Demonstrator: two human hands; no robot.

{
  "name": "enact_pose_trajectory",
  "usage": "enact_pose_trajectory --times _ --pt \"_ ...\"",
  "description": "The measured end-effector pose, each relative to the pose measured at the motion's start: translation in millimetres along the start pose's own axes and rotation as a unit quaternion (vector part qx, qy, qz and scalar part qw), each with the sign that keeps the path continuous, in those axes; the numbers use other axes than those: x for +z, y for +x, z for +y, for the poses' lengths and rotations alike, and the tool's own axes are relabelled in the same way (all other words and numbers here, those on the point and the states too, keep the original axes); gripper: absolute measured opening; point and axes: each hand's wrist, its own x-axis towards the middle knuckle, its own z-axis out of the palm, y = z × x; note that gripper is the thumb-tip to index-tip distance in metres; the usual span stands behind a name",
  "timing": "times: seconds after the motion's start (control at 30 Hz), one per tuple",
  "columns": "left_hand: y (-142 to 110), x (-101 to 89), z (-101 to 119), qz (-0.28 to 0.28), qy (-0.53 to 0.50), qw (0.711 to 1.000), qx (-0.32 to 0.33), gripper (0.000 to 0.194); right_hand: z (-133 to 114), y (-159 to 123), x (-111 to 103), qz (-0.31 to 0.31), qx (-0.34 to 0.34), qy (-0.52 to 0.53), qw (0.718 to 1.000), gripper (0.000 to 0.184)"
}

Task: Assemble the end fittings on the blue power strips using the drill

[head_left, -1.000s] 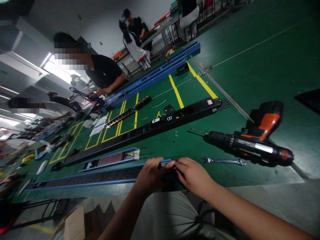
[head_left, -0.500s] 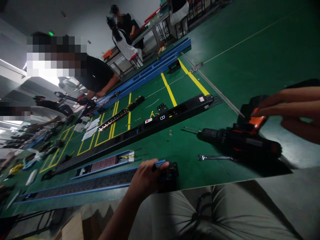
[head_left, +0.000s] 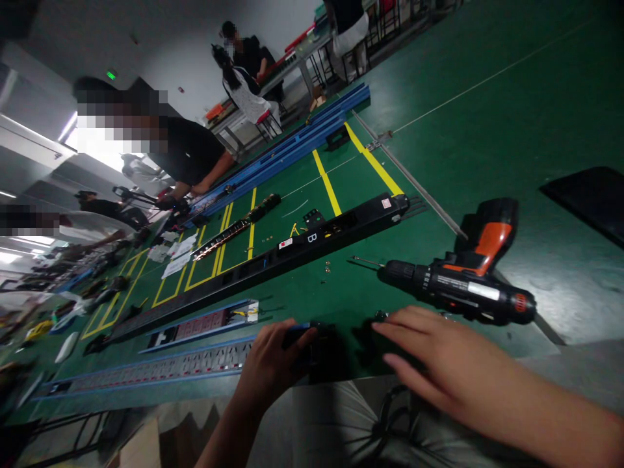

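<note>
Near the table's front edge lies a long blue-framed power strip [head_left: 195, 363] with rows of sockets. My left hand [head_left: 277, 354] is closed around its right end. My right hand [head_left: 424, 348] is low over the table to the right of that end, fingers stretched out and nothing visible in them. It covers most of a wrench, whose jaw [head_left: 381, 316] just shows beyond the fingers. Behind this hand a black and orange cordless drill [head_left: 463, 286] lies on its side, bit pointing left. The palm side of my right hand is hidden.
A long black power strip [head_left: 273, 263] marked B crosses the table, with a shorter blue-framed piece [head_left: 209, 323] before it. Small nuts [head_left: 327, 266] lie near the drill bit. Blue rails [head_left: 292, 146] stretch along the far side, where a co-worker [head_left: 185, 149] leans in.
My right hand has moved left and down from above the drill handle to over the wrench. My left hand stays on the blue-framed strip, which has tilted so its sockets show more clearly.
</note>
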Motion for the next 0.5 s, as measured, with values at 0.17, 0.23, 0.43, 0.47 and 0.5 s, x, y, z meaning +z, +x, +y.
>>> enact_pose_trajectory --times 0.17,0.23,0.43,0.47,0.5 --pt "-8 -0.5 4 0.009 -0.013 1.000 0.001 0.059 -15 45 100 -0.030 0.124 0.143 0.982 0.052" --pt "-10 0.0 5 0.010 -0.014 1.000 0.005 0.059 -12 52 118 -0.029 0.108 0.201 0.973 0.048" --pt "-12 6.4 7 0.012 -0.022 1.000 0.003 0.061 -12 51 115 -0.034 0.089 0.220 0.971 0.034" --pt "-12 7.7 7 0.011 -0.024 1.000 0.002 0.061 -13 51 113 -0.045 0.094 0.211 0.972 0.033" --pt "-12 8.8 7 0.011 -0.025 1.000 0.000 0.061 -15 52 112 -0.056 0.098 0.199 0.973 0.032"
